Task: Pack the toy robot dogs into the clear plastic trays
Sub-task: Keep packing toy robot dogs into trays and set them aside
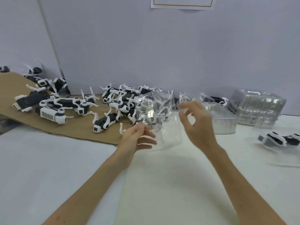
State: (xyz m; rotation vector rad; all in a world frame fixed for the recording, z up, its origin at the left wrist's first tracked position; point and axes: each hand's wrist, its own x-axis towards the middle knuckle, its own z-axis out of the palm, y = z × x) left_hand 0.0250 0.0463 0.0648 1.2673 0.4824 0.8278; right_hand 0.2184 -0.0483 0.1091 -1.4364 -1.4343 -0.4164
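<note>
Left hand (138, 137): thumb and forefinger pinch the lower corner of the clear moulded plastic tray (164, 127); other fingers loosely spread.
Right hand (198, 124): pinches the tray's upper edge.
Stock: black-and-white toy robot dogs (112, 108), heaped on a brown cardboard sheet (78, 129) beyond the left hand.
Writing: barcode sticker (47, 115) on one dog, unreadable.
Spares: stack of clear trays (258, 106) beyond the right hand.
Surface: white table (162, 184), grey wall (162, 54).

Both bare forearms reach in from the table's near edge and converge toward its middle. The left hand (138, 138) is raised with its palm turned right, thumb and forefinger pinching the near-left edge of the tray (164, 127), other fingers loosely spread. The right hand (198, 124) is higher, its back to the camera, thumb and forefinger curled into a ring that pinches the tray's upper right corner.
</note>
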